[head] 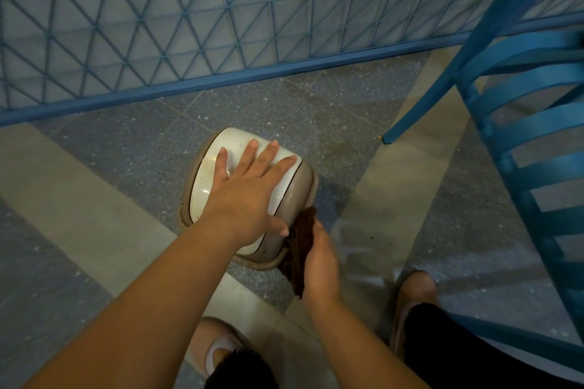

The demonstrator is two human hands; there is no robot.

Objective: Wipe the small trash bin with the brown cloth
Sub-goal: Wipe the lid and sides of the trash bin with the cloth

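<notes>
The small trash bin (297, 186) stands on the floor in the middle of the head view, beige with a white domed lid. My left hand (249, 189) lies flat on the lid with its fingers spread and straight. My right hand (319, 262) is at the bin's near right side and holds the brown cloth (301, 246) against the bin's wall. The cloth hangs down between my palm and the bin, and most of it is hidden by my hand.
A blue lattice fence (189, 25) runs along the far side with a blue base rail. A blue slatted chair (521, 123) stands at the right, one leg near the bin. My two feet (414, 297) are on the speckled tile floor below.
</notes>
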